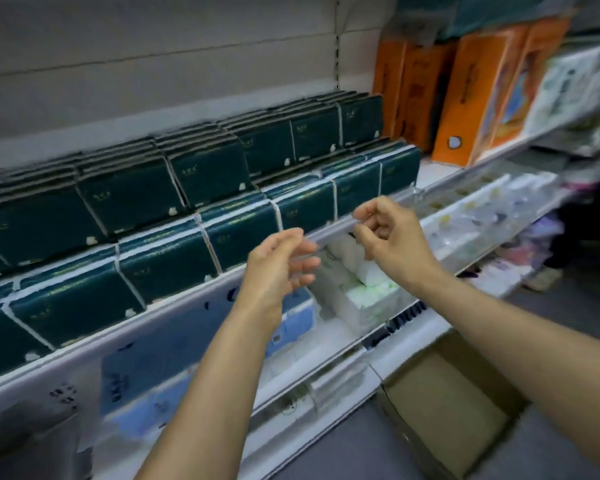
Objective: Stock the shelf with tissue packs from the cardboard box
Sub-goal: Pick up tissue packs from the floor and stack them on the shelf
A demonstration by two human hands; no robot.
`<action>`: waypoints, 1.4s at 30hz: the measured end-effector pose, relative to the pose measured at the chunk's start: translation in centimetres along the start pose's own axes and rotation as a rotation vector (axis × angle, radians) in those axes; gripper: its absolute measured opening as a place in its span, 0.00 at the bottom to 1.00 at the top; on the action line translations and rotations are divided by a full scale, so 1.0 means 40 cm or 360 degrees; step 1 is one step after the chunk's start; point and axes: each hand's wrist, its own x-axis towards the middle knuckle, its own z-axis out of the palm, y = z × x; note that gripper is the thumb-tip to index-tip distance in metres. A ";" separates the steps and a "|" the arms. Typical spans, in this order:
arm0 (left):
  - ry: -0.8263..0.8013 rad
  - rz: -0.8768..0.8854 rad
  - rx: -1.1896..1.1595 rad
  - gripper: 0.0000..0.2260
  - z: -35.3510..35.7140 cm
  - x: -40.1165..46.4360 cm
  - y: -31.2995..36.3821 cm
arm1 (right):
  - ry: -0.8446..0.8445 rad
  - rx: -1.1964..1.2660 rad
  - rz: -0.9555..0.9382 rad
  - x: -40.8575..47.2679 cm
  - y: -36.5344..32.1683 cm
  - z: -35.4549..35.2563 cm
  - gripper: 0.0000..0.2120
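there, two hands [281, 261] [388, 237] at one shelf [201, 303]

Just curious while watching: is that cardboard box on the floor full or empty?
Empty as far as shown: the cardboard box stands open, only bare brown inside showing.

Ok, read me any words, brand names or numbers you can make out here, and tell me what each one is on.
None can be read.
Dark green tissue packs: gold marks, too blurred.
Orange boxes: dark print, too blurred.
Shelf edge labels: barcode bars and dark marks, too blurred.
Blue packs: print too blurred.
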 end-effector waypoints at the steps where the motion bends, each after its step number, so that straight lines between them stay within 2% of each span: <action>1: -0.0016 -0.0043 0.0001 0.04 0.015 -0.003 -0.020 | 0.0000 -0.0021 0.0031 -0.020 0.018 -0.020 0.08; 6: -0.0249 -0.0213 0.0137 0.05 0.165 -0.018 -0.138 | 0.0108 -0.0058 0.0332 -0.153 0.141 -0.168 0.04; 11: -0.0477 -0.0433 0.0209 0.05 0.341 -0.040 -0.260 | 0.0170 -0.0061 0.0627 -0.301 0.277 -0.312 0.03; 18: -0.0830 -0.0828 0.0429 0.04 0.621 -0.107 -0.547 | 0.0620 -0.0058 0.1172 -0.614 0.487 -0.568 0.08; 25: -0.1071 -0.1137 0.0668 0.04 0.841 -0.218 -0.822 | 0.0966 -0.0002 0.1698 -0.945 0.699 -0.716 0.10; 32: -0.1504 -0.1083 0.1126 0.04 1.012 -0.296 -1.062 | 0.1186 0.0124 0.2183 -1.207 0.918 -0.755 0.07; 42: -0.2006 -0.1047 0.1510 0.10 1.068 -0.383 -1.507 | 0.1303 0.0523 0.2736 -1.539 1.142 -0.540 0.12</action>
